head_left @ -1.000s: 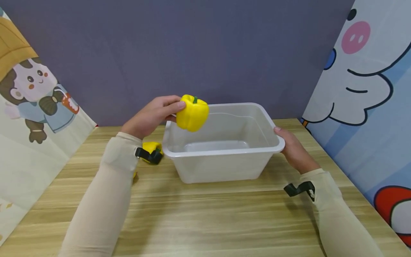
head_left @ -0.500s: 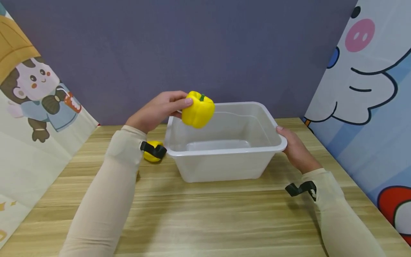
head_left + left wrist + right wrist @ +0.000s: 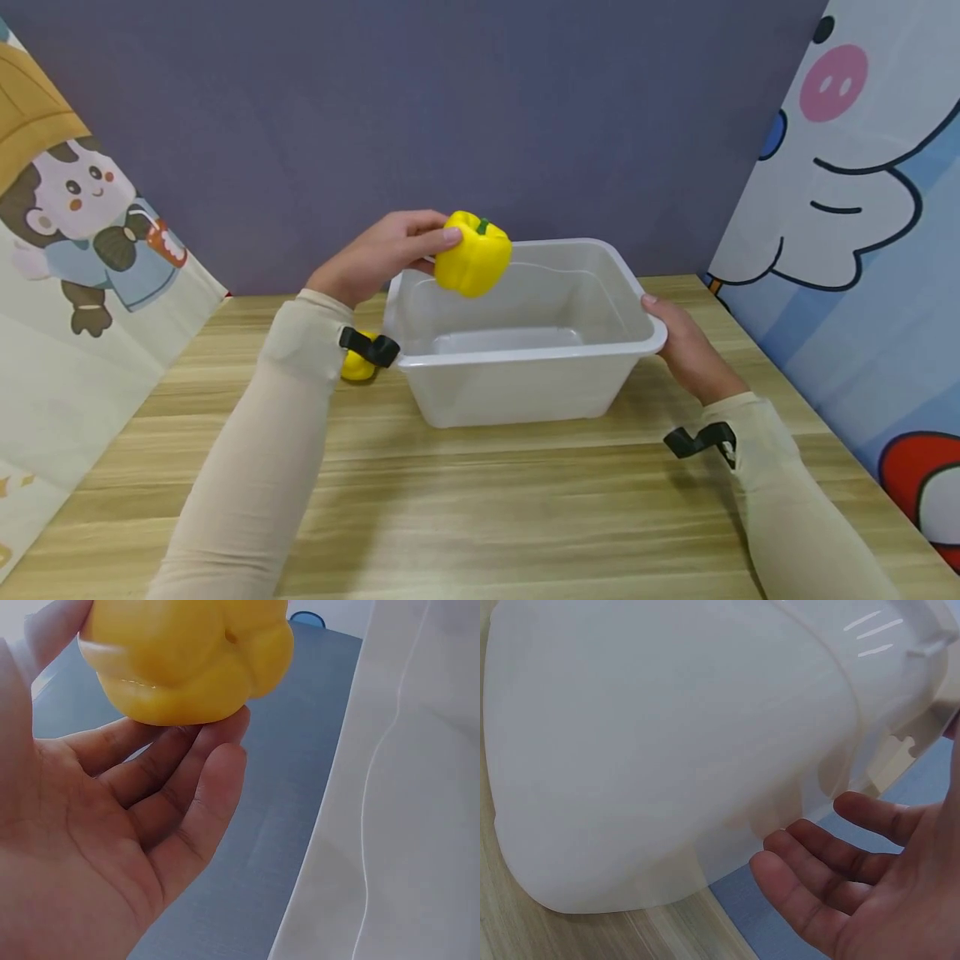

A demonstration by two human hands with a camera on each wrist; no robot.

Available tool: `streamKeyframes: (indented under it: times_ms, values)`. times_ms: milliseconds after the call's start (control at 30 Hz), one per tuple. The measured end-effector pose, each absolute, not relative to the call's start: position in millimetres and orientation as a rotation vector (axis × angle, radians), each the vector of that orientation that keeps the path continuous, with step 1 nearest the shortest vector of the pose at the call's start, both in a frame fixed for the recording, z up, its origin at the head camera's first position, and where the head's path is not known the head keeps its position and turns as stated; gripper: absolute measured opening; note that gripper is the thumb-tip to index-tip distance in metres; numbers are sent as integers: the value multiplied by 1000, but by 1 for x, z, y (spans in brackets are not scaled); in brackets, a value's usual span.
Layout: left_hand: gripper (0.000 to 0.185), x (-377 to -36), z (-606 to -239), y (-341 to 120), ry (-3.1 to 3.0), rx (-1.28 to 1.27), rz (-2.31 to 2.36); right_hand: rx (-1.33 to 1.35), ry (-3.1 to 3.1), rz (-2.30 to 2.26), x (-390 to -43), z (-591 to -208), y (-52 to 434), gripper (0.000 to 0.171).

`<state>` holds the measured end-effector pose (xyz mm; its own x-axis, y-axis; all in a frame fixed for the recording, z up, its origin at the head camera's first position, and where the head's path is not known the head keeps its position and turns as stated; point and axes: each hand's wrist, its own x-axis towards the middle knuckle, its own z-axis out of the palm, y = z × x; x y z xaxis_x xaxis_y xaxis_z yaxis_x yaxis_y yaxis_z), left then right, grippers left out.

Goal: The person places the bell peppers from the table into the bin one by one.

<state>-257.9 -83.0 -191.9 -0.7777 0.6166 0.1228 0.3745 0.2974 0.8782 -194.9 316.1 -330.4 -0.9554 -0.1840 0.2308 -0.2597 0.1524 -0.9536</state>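
Wood-grain table (image 3: 480, 508) is carrying the scene, with a purple backdrop (image 3: 420, 100) standing behind it and cartoon panels leaning in at both sides. Sitting near the table's middle is a translucent white bin (image 3: 525, 392), its long axis running left to right across the person and its inside showing nothing in it. The right hand (image 3: 686, 346) is gripping the bin's right end, thumb lying over the rim and the fingers reaching under the lip, as the right wrist view (image 3: 840, 877) is showing them loosely extended against the wall. The left hand (image 3: 375, 258) is holding a yellow bell pepper (image 3: 472, 254) in the air, pinching it between thumb and fingertips with the palm staying open behind it; the left wrist view is showing the fingers (image 3: 187, 772) cradling the pepper's underside (image 3: 187, 660). That pepper is hanging just above the bin's back left corner, stem tilted up and to the right, so the open interior is lying down and to the right of the grip, on the left hand's side. A second small yellow object (image 3: 357, 367) is lying on the table just left of the bin, partly hidden by the left wrist strap.
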Motion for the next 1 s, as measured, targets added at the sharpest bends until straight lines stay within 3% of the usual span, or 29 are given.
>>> streamKeyframes:
  times_ms: [233,633,1000]
  values:
    - [45,-262,-193,-75,2292,903,1481,435,-2371,1930,-196,-329,317,54]
    - [44,-269,-194,-64,2257,910,1502,426,-2374,1926,-194,-329,316,49]
    - [44,-274,-196,-57,2263,892,1487,423,-2414,1876,-196,-329,317,57]
